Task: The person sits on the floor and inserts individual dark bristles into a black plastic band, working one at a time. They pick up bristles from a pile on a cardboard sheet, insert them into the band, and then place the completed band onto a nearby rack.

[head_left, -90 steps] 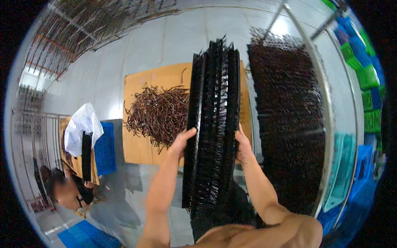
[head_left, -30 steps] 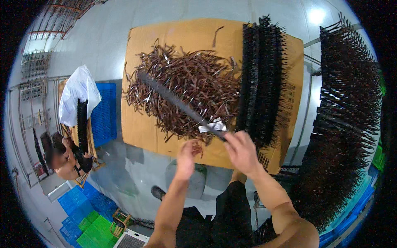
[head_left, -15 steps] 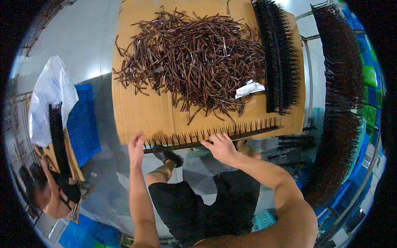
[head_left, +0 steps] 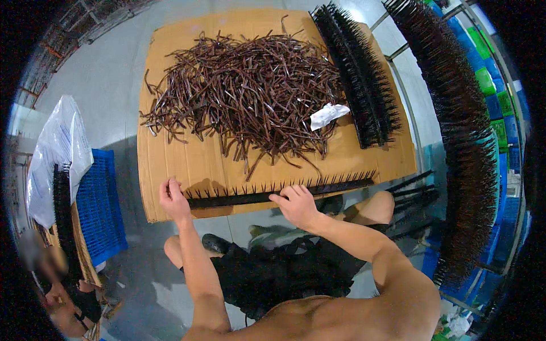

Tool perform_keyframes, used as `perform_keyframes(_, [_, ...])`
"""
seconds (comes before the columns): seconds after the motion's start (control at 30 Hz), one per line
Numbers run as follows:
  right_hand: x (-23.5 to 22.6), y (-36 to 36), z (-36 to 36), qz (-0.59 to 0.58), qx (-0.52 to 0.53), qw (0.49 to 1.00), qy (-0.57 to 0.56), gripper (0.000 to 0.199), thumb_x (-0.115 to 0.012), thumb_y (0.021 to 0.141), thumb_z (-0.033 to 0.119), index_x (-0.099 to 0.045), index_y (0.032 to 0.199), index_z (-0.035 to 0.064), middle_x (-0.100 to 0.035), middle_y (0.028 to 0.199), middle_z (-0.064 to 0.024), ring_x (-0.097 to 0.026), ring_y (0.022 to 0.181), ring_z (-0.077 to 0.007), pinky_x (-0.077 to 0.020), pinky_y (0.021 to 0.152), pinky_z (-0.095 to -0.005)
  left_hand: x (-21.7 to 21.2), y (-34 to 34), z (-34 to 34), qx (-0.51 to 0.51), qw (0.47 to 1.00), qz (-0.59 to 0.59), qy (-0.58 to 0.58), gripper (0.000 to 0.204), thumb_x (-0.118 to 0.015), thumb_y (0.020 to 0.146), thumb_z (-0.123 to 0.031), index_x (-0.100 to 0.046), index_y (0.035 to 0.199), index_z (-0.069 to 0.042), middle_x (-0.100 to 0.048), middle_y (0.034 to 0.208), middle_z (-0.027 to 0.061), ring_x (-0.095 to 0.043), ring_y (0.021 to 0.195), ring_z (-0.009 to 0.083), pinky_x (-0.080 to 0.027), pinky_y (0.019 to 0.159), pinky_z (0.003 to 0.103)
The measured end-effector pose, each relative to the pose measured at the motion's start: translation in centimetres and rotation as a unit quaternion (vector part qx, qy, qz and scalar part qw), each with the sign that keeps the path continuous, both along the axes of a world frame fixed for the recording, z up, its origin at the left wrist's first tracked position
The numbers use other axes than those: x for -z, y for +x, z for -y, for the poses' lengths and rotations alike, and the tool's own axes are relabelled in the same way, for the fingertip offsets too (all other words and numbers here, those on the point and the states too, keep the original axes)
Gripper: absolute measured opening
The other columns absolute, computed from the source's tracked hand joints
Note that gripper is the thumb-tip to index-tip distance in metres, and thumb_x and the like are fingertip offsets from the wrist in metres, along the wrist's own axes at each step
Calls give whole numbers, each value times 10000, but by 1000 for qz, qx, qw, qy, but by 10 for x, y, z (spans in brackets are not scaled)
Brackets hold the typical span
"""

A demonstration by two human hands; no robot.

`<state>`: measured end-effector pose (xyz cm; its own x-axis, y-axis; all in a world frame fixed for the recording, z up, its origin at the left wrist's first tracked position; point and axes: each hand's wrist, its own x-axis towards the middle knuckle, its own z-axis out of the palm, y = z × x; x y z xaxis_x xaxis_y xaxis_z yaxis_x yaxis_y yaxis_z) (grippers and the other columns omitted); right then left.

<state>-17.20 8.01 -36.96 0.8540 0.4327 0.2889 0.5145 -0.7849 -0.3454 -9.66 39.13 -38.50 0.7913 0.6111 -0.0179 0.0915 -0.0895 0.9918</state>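
A long dark strip [head_left: 233, 200] with a row of thin upright prongs lies along the near edge of the cardboard-topped table. My left hand [head_left: 174, 200] is closed at its left end, covering that tip. Near the strip's middle, my right hand [head_left: 297, 207] pinches it with bent fingers and thumb. Beyond both hands spreads a large tangled heap of thin brown strips [head_left: 256, 91]. A crumpled white piece [head_left: 329, 116] rests on the heap's right side.
Black bristly strips [head_left: 358, 79] lie stacked on the cardboard [head_left: 165, 165] at the right. Beyond the table, a long rack of dark bristled strips [head_left: 455, 113] runs down the right. At the left are a blue slatted panel [head_left: 101, 199], a translucent plastic bag [head_left: 60, 162] and another person [head_left: 62, 301].
My view has tilted and shifted, and my knees have spread under the table. The pronged strip has moved fully over the cardboard's near edge. Both hands remain at the same places along it.
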Motion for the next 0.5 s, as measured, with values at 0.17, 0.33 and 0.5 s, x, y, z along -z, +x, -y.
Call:
perform_keyframes(0.17, [-15, -12, -2, -46, -24, 998, 37, 137, -623, 814, 120, -670, 942, 119, -579, 824, -52, -591, 798, -245, -493, 691, -359, 27, -19, -9, -7, 992, 104, -73, 151, -557, 939, -118, -614, 978, 16, -570, 748, 27, -473, 641, 83, -383, 559, 220])
perform_keyframes(0.33, [-65, 14, 13, -117, -10, 982, 151, 138, -629, 821, 184, -649, 901, 74, -651, 791, -145, -634, 725, -339, -518, 637, -417, 25, -24, -21, -39, 987, 141, -59, 201, -552, 945, -132, -580, 1073, 21, -612, 911, 65, -559, 825, 133, -466, 761, 263])
perform_keyframes(0.5, [-39, 87, 99, -206, 139, 959, -139, 232, -589, 827, 253, -649, 947, 64, -673, 938, -179, -651, 892, -350, -517, 717, -483, 42, -47, -13, -90, 987, 135, 14, 287, -570, 938, -162, -540, 1141, 39, -583, 1094, 117, -547, 1009, 196, -434, 913, 313])
